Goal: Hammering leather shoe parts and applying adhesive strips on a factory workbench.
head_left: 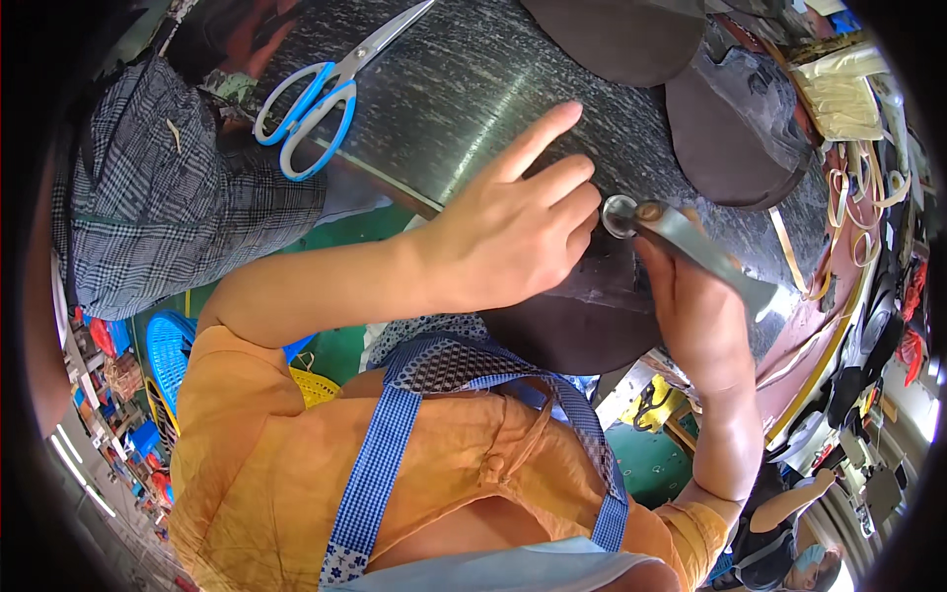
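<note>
My right hand is closed round a hammer, whose metal head slants across the knuckles. The hammer's round face is beside the fingertips of my left hand. That left hand lies over the upper part of a dark brown rounded sheet piece at the bench's near edge. Its index finger points out, the other fingers curl in, and the thumb is hidden. Whatever lies under the curled fingers cannot be made out.
Blue-and-grey scissors lie on the dark streaked bench. Similar dark brown pieces rest at the far right, near pale strips. Checked cloth hangs at left above a blue basket. Another person is at lower right.
</note>
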A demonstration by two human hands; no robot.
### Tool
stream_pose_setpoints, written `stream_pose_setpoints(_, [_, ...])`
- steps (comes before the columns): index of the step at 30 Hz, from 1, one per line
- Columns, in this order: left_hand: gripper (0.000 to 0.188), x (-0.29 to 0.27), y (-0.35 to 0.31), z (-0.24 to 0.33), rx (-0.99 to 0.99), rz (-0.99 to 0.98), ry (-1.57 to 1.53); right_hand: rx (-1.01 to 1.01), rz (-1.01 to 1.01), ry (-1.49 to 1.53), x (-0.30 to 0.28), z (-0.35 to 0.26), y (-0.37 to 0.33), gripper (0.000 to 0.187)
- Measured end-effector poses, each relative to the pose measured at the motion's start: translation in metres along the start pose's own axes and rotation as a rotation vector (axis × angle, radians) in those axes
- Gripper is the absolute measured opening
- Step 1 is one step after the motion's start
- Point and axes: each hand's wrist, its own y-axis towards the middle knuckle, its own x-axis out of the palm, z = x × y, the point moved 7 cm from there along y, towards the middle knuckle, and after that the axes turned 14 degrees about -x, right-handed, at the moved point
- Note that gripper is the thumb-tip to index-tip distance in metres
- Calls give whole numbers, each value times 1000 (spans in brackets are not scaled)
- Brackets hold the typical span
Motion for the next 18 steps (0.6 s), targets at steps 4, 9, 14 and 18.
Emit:
stream_pose_setpoints(4, [16,2,-3,-5,-8,-43,12,6,22,-45,-6,-6,11,12])
stream_pose_setpoints(9, [18,0,-6,-31,-134,-57,-254,-30,-120,-9,4,-7,14,14])
stream_pose_setpoints(14, [20,-6,-11,-18,-66,19,-80,-124,-119,1,10,-22,21,13])
stream_pose_setpoints(18, [24,-7,-20,-41,-228,19,-263,-127,-159,14,11,-18,27,12])
